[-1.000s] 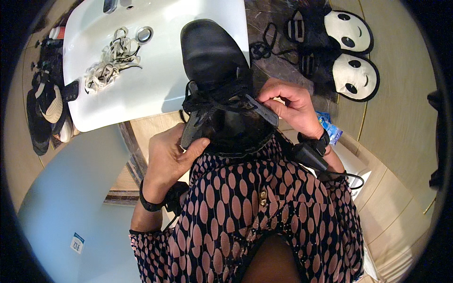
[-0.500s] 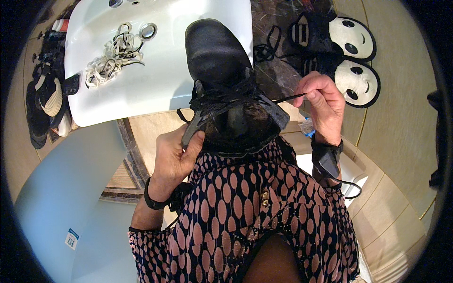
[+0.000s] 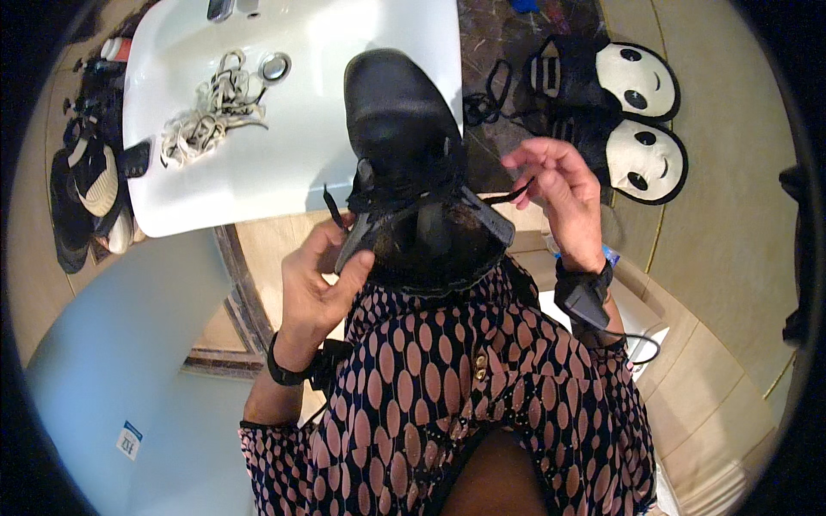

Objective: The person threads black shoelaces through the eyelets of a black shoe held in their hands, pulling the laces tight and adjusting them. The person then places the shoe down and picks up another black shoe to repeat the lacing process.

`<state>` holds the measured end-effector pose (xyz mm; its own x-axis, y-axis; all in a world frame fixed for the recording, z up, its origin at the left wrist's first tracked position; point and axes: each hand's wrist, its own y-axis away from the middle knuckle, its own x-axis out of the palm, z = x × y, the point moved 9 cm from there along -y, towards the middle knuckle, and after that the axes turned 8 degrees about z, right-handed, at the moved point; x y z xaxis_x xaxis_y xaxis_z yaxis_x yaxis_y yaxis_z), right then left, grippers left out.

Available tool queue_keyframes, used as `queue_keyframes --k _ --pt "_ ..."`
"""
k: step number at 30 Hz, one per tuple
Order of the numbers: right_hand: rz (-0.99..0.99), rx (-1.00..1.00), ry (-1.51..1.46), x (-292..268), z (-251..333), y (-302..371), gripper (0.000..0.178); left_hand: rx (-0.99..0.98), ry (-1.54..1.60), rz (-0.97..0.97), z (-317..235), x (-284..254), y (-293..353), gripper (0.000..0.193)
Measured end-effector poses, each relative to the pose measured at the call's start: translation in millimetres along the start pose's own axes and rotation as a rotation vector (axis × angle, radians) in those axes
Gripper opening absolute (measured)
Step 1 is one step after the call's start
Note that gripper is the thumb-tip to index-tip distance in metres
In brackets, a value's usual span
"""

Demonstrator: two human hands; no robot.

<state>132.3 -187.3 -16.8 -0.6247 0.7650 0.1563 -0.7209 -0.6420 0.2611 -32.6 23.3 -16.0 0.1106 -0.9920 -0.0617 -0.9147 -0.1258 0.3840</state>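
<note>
Gripping the grey-lined left flap of a black shoe [image 3: 400, 107] between thumb and fingers, the left hand [image 3: 317, 284] shows in the head view beside the shoe's opening. The right hand [image 3: 564, 202] pinches a black lace [image 3: 508, 199] that runs out from the right flap, its fingers bent and apart from the shoe itself. The shoe points its toe away over the white sink [image 3: 301, 176], with its heel end close against the person's patterned garment [image 3: 430, 370]. Another lace end [image 3: 333, 205] sticks up near the left flap. In the sink lies a tangle of white laces [image 3: 211, 120] near the round drain [image 3: 274, 67]. To the right, two white smiling-face pieces [image 3: 645, 161] lie beside a dark marbled surface [image 3: 486, 168].
</note>
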Motion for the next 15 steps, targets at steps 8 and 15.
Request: queue_keyframes --k 8,15 --pt "0.41 0.039 0.786 44.8 1.3 18.3 0.034 -0.225 -0.069 0.239 16.4 25.0 -4.0 0.037" --pt "0.292 -0.176 0.586 47.6 17.8 15.1 0.018 -0.203 -0.046 0.146 8.9 17.7 0.8 0.02"
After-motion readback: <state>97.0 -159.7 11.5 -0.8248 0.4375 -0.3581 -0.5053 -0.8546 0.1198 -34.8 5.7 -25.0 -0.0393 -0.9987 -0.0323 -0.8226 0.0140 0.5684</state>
